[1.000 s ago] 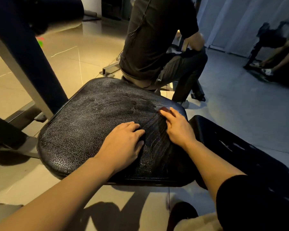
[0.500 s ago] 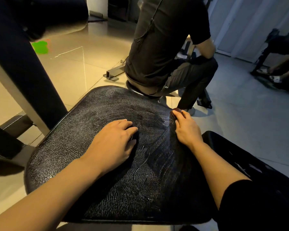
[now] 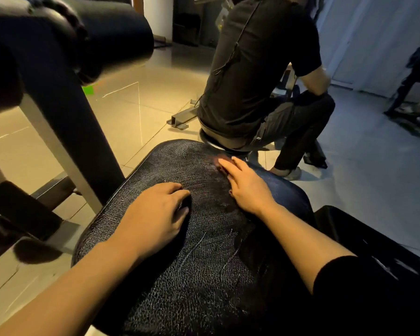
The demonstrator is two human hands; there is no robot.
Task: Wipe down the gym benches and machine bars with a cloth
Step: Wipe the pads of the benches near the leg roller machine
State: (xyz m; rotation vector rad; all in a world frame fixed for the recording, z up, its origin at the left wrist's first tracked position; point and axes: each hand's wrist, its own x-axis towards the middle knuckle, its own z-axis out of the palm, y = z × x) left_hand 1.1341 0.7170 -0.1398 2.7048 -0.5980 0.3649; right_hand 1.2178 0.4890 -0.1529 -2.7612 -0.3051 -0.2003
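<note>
Cloth (image 3: 218,163) beneath right hand (image 3: 246,185) fingertips, on bench (image 3: 180,275).

Both hands lay on the bench pad (image 3: 204,275), the left hand (image 3: 155,214) nearer the person and the right hand (image 3: 247,187) farther, toward the pad's right edge. Behind the pad a seated person (image 3: 260,76) faced away, and a machine frame (image 3: 66,132) stood to the left on the floor (image 3: 141,103).
</note>
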